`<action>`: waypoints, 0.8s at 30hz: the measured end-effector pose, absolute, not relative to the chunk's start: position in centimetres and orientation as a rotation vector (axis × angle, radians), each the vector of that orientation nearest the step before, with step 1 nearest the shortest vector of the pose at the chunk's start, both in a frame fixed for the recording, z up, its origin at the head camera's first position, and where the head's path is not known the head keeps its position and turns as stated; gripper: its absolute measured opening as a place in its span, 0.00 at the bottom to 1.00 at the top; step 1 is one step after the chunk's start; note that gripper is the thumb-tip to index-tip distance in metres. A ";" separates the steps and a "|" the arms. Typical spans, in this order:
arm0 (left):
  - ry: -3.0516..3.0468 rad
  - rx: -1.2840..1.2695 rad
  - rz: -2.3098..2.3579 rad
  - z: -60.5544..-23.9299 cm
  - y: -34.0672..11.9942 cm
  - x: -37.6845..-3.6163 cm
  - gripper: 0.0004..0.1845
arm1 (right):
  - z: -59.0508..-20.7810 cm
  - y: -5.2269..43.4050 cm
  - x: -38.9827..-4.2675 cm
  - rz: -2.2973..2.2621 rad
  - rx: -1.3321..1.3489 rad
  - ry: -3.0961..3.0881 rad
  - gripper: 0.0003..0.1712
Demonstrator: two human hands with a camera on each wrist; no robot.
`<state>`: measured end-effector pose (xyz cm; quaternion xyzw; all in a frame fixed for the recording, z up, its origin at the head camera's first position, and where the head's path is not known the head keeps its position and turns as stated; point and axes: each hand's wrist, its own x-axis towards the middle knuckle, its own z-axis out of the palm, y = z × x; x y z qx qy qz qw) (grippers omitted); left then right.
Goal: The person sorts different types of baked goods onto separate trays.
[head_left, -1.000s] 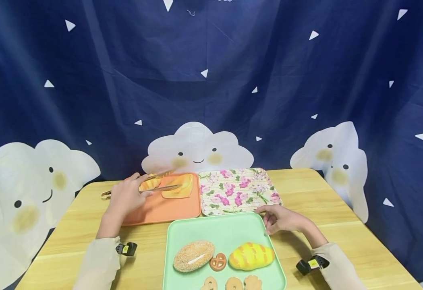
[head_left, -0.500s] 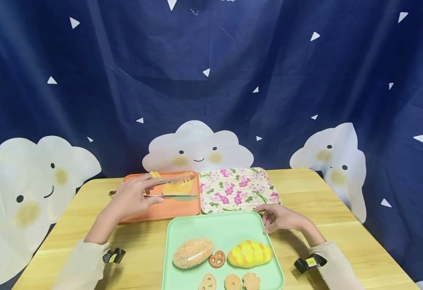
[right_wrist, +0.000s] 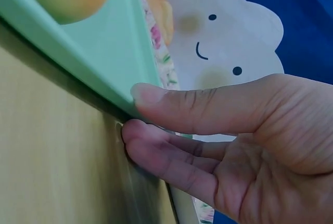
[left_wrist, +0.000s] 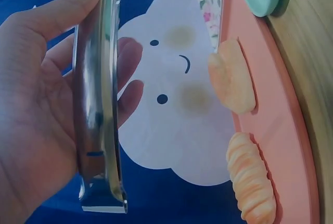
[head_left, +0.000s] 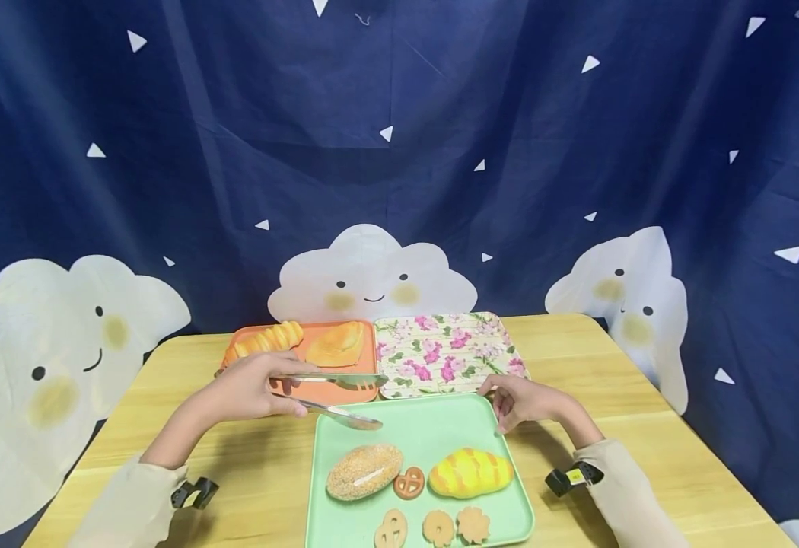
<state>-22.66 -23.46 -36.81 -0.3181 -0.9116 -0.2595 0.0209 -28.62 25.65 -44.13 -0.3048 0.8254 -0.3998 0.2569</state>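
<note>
Beyond the left knuckles, see a twisted roll (head_left: 265,341) on the orange tray (left_wrist: 281,146), partly masked by the hand. In the left hand (head_left: 252,387), find the tongs (left_wrist: 96,94) firmly gripped: thumb against the near arm, fingers round the far one, blades spread with nothing between. Better, in all likelihood, to press evenly from thumb and fingers, so as not to skew the blades.

Ahead of those fingertips, past the far tong arm, note a flat bread (head_left: 336,346), untouched. Farther to the right of the fingertips, see the blade ends over the orange tray's right edge and the green tray's (head_left: 434,426) far left corner. Cannot tell their height; wiser to carry the ends high enough to miss both rims.

Between the two hands, nearer than either set of fingers, find a seeded loaf (head_left: 365,472), a brown pretzel (head_left: 409,494), three biscuits (head_left: 473,525) and a yellow loaf (head_left: 471,473). Lower gently here, to avoid nudging the small pieces. Beyond the right fingertips, note the floral tray (head_left: 450,358).

At far right, see the right hand (head_left: 519,399) pinching the green tray's far right corner, thumb on the rim, fingertips outside and below. Steady without lifting, to avoid tipping or rolling the breads.
</note>
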 end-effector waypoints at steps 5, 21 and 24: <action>-2.890 -1.075 -0.875 -36.3 -23.6 -22.5 0.27 | -44.2 25.6 -28.6 -1.082 -0.808 2.248 0.35; -3.069 -1.235 -0.976 -36.4 -23.8 -22.0 0.26 | -44.1 25.7 -28.1 -1.117 -0.806 2.247 0.35; -3.103 -1.232 -0.979 -36.4 -23.7 -21.8 0.26 | -44.1 25.6 -28.1 -1.121 -0.805 2.244 0.35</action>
